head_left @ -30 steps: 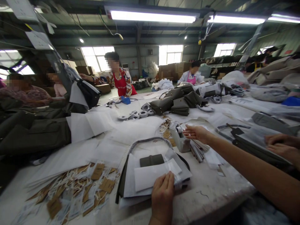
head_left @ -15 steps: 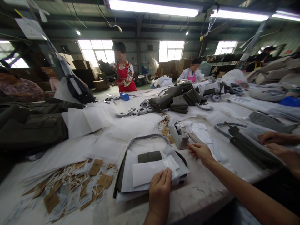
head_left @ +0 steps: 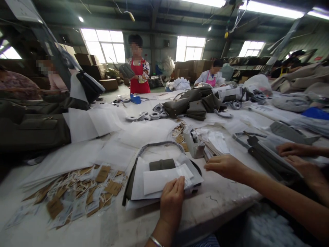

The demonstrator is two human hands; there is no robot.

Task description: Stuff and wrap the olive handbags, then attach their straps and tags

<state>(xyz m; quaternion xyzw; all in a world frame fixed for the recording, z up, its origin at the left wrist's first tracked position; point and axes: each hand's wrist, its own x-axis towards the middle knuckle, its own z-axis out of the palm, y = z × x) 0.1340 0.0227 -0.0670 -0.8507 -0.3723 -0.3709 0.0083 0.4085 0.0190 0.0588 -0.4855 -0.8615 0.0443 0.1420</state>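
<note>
My left hand [head_left: 172, 195] lies flat with fingers stretched out over the right end of a folded white paper sheet [head_left: 158, 181]. That sheet rests on white wrapping paper across a dark olive handbag [head_left: 128, 188], whose wrapped handle [head_left: 161, 144] arches away from me. A small olive flap or pouch [head_left: 161, 164] shows above the sheet. My right hand [head_left: 226, 166] is closed in a pinch beside the grey tape dispenser [head_left: 196, 148], a little nearer to me than it. What the pinched fingers hold, if anything, is too small to make out.
Brown tags with strings [head_left: 84, 193] lie in a heap at left, near stacked white sheets [head_left: 64, 159]. More olive bags [head_left: 191, 104] and wrapped rings [head_left: 149, 116] are farther back. At right, a co-worker's hands [head_left: 295, 156] touch another olive bag [head_left: 267, 159].
My right hand has come slightly down from the tape dispenser, and its fingers are more curled. My left hand stays on the folded paper. The view has tilted a little downward.
</note>
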